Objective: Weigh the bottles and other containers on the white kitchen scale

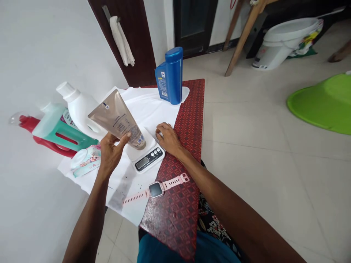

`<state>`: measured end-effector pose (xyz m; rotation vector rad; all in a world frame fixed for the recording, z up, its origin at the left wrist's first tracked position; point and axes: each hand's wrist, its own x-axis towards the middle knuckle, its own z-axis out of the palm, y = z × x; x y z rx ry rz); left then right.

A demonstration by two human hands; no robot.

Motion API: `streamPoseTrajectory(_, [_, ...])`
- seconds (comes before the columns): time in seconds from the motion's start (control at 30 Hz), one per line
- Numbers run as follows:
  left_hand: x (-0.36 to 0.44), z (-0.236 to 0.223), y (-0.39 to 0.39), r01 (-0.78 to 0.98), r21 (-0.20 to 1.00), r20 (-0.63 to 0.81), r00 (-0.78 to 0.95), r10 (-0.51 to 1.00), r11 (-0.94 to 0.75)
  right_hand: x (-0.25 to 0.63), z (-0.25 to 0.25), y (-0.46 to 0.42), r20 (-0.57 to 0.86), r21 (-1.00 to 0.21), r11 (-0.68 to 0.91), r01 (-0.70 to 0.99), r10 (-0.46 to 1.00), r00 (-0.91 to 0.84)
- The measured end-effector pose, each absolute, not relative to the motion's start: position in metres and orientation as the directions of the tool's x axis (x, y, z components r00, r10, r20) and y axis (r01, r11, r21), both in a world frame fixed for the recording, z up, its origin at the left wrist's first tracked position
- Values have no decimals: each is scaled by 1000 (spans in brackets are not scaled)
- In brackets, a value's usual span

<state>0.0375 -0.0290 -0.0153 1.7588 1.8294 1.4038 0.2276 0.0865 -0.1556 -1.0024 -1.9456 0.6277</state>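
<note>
A brown squeeze tube stands cap down, slightly tilted, at the white kitchen scale. My left hand is closed around its lower part, thumb on the printed face. The tube's cap end is over or on the weighing plate; I cannot tell how much weight rests there. My right hand lies beside the scale on the white cloth, fingers loosely bent, with nothing seen in it. In front of the scale a pink smartwatch is laid out with its strap spread.
On the cloth stand a blue bottle, a white jug, a green bottle with a red one behind, and a floral pack. The red patterned table borders a wall. A white bucket and green object are on the floor.
</note>
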Motion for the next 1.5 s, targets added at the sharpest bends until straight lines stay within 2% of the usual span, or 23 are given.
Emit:
streamPoseTrajectory(0.17, [36,-19,-38,608,763,418,-204,885,-221,227,-159,88,464,-724,557,407,830,-311])
streamPoseTrajectory(0.33, [45,-40,-41,656,745,401,-292,868,-123,227,-167,91,488,-707,579,406,815,-311])
streamPoseTrajectory(0.5, [52,-54,-34,553,824,365,-347,864,-126,228,-175,94,510,-692,598,404,801,-313])
streamPoseTrajectory(0.63, [44,-48,-49,511,846,409,-441,799,-151,229,-175,94,526,-684,617,388,787,-324])
streamPoseTrajectory(0.73, [25,-41,-74,557,821,466,-536,704,-120,229,-173,93,523,-679,616,399,788,-326])
streamPoseTrajectory(0.87, [-6,-44,-98,662,746,484,-611,626,69,228,-174,93,515,-678,610,410,792,-327])
streamPoseTrajectory(1.0, [-29,-69,-87,703,673,461,-640,614,228,228,-174,93,518,-677,613,408,790,-327])
streamPoseTrajectory(1.1, [-38,-84,-66,738,611,500,-641,583,288,228,-174,92,521,-676,616,405,788,-328])
streamPoseTrajectory(1.23, [-41,-88,-47,744,591,519,-646,560,310,229,-173,92,508,-681,607,410,795,-332])
streamPoseTrajectory(1.4, [-32,-75,-57,685,686,469,-676,569,247,228,-168,90,482,-703,582,409,812,-329])
streamPoseTrajectory(1.5, [-17,-57,-73,713,666,545,-666,509,219,227,-162,87,465,-714,570,406,820,-333])
